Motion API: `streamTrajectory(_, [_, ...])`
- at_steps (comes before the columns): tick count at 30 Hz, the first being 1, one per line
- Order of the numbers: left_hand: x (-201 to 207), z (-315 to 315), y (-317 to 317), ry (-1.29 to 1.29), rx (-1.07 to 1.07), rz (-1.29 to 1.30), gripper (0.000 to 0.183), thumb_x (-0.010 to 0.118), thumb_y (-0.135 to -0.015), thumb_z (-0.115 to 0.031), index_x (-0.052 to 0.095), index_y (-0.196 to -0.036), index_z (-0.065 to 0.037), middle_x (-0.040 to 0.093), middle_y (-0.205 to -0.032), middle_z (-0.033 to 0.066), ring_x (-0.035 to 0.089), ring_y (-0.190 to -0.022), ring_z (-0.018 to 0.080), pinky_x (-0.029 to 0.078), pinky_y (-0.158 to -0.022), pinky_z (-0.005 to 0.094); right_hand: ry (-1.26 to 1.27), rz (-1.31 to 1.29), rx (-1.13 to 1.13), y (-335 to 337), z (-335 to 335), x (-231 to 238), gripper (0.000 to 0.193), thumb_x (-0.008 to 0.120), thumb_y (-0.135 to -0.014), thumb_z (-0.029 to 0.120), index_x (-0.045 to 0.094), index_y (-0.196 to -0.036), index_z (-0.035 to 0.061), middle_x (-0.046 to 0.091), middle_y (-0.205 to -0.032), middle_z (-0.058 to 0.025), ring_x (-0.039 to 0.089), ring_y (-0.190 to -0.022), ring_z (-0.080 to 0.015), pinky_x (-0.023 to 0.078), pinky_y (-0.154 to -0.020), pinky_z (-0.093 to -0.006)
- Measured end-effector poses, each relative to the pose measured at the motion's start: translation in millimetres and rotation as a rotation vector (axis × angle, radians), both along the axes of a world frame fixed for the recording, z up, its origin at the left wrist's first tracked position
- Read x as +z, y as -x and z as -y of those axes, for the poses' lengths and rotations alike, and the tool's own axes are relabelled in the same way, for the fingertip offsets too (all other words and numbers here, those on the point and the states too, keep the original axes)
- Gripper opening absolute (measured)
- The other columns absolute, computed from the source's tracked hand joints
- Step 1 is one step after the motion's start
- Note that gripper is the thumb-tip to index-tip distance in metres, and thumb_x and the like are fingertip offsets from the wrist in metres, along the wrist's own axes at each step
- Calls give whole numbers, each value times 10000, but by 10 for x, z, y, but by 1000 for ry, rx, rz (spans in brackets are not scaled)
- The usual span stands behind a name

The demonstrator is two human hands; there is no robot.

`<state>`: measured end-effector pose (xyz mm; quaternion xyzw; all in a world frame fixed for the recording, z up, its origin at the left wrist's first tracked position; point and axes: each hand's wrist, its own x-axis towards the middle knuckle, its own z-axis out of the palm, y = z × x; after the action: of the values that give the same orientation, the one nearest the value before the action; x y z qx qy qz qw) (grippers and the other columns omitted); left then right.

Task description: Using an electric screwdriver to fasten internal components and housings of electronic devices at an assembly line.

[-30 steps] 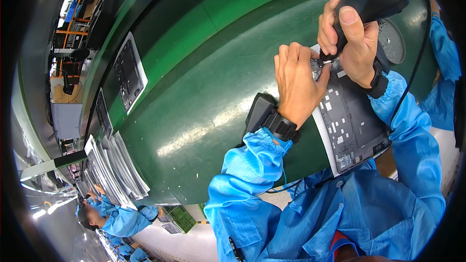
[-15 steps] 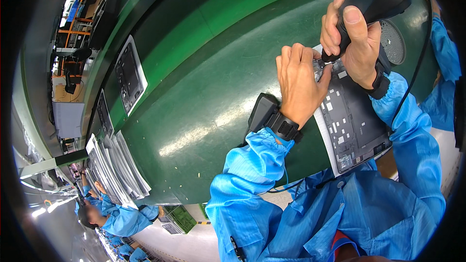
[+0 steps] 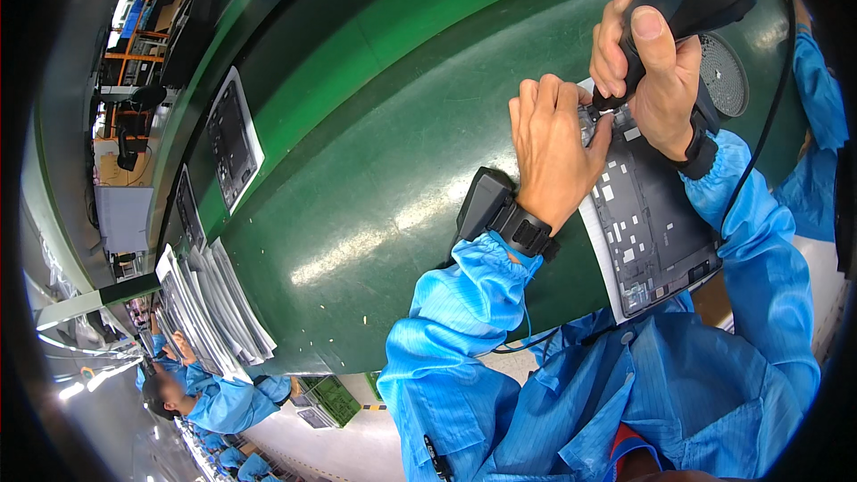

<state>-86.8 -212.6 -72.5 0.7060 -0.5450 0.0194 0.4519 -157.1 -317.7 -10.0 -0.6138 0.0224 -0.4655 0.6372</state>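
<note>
My right hand [image 3: 662, 80] is wrapped round a black corded electric screwdriver [image 3: 683, 0], its nose pointing down at the far corner of a dark tablet-like panel [image 3: 656, 223]. Small white patches dot this panel, and a white sheet [image 3: 603, 254] lies under it. Beside the screwdriver's nose, my left hand [image 3: 555, 152] bends over the same corner, fingers curled and thumb against the panel by the tip. What its fingertips pinch there is hidden.
A round perforated dish [image 3: 723, 76] sits beyond my right wrist. Similar panels [image 3: 234, 138] lie along the table's left side, near a stack of pale sheets [image 3: 214, 308]. A black cable [image 3: 769, 125] hangs past my right arm. Co-workers in blue [image 3: 237, 402] are at both sides.
Both hands and the screwdriver stay at the same corner. The panels on the left have shifted slightly leftward in the view.
</note>
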Motion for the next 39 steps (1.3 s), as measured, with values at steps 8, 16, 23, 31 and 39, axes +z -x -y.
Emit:
streamTrajectory(8, [12, 0, 1, -1, -4, -16, 334, 840, -698, -118, 627, -939, -28, 576, -920, 99, 529, -892, 310, 395, -789, 419, 3, 7, 1, -7, -8, -2, 334, 522, -1054, 365, 472, -1055, 35, 481, -662, -37, 440, -478, -83, 399, -448, -242])
streamTrajectory(16, [21, -4, -7, -13, 0, -18, 324, 834, -707, -125, 624, -934, -29, 573, -927, 98, 524, -907, 313, 393, -795, 423, 98, -20, -33, -19, -36, 9, 382, 551, -1038, 402, 473, -1052, 29, 477, -653, -32, 442, -481, -84, 400, -448, -241])
streamTrajectory(23, [6, 0, 6, -16, 8, -11, 315, 828, -718, -132, 621, -931, -28, 568, -921, 98, 523, -906, 313, 388, -789, 422, 44, -14, -50, -27, -69, -24, 396, 578, -1026, 399, 475, -1070, 19, 487, -644, -32, 441, -481, -85, 399, -445, -243])
streamTrajectory(31, [15, 1, 6, -11, 12, -13, 308, 818, -702, -116, 607, -909, -30, 563, -911, 101, 515, -897, 317, 388, -787, 425, 71, -39, 18, -15, -24, -66, 356, 592, -1020, 360, 464, -1059, 30, 463, -636, -27, 436, -487, -87, 389, -445, -244])
streamTrajectory(39, [0, 0, 7, -1, 12, -5, 315, 817, -695, -115, 604, -912, -35, 564, -901, 99, 512, -894, 316, 385, -780, 426, 102, -71, 24, -5, -38, -61, 342, 603, -1015, 345, 453, -1027, 38, 463, -632, -25, 424, -487, -85, 380, -446, -243])
